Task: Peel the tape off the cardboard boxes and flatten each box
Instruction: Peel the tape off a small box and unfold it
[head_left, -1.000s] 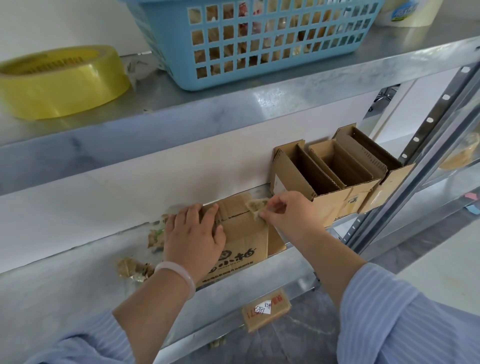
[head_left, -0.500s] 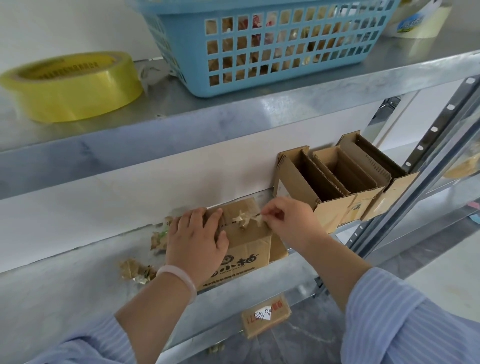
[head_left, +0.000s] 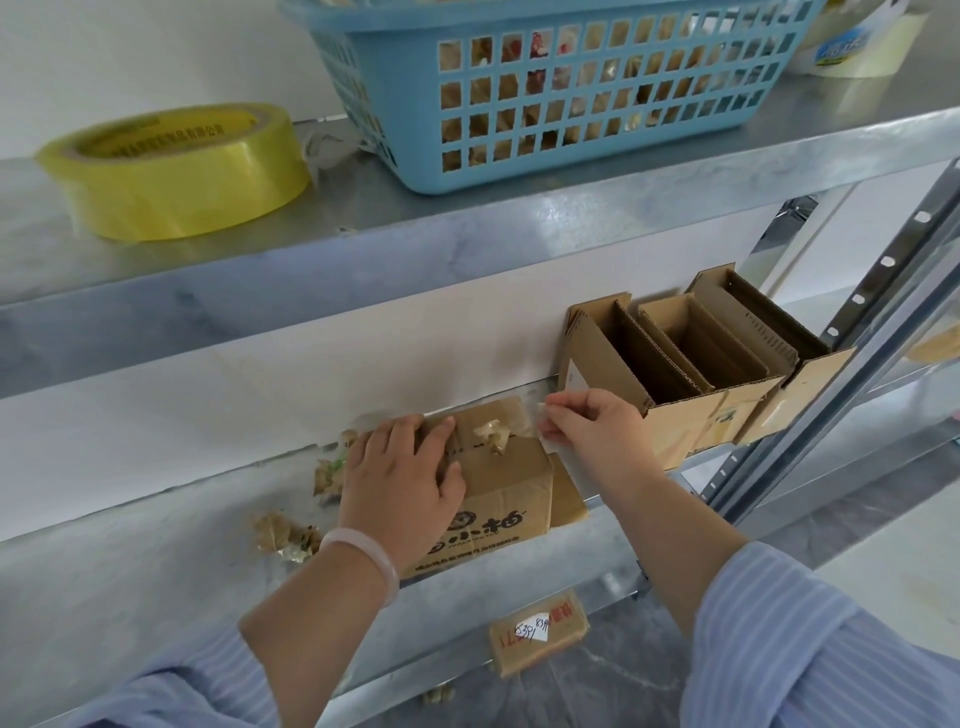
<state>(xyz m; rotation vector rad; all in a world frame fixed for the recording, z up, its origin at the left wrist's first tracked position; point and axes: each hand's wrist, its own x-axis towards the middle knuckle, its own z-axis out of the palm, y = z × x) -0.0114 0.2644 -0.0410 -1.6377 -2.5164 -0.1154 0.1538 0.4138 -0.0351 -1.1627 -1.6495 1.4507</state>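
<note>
A small printed cardboard box (head_left: 498, 499) lies on the lower metal shelf (head_left: 130, 587). My left hand (head_left: 402, 483) presses flat on its left top, fingers spread. A crumpled wad of peeled tape (head_left: 493, 434) sits on the box top. My right hand (head_left: 597, 431) is at the box's right top edge and pinches a clear strip of tape (head_left: 558, 447) between thumb and fingers. To the right stand three open cardboard boxes (head_left: 691, 364), side by side.
Crumpled tape scraps (head_left: 285, 535) lie on the shelf left of the box. The upper shelf holds a yellow tape roll (head_left: 176, 171) and a blue basket (head_left: 550, 88). A labelled box (head_left: 540, 631) lies on the floor below. A metal upright (head_left: 810, 410) stands at the right.
My right hand let go of the crumpled tape wad, which now lies on the box top, and took hold of a clear strip at the box's right edge. The left hand stayed put.
</note>
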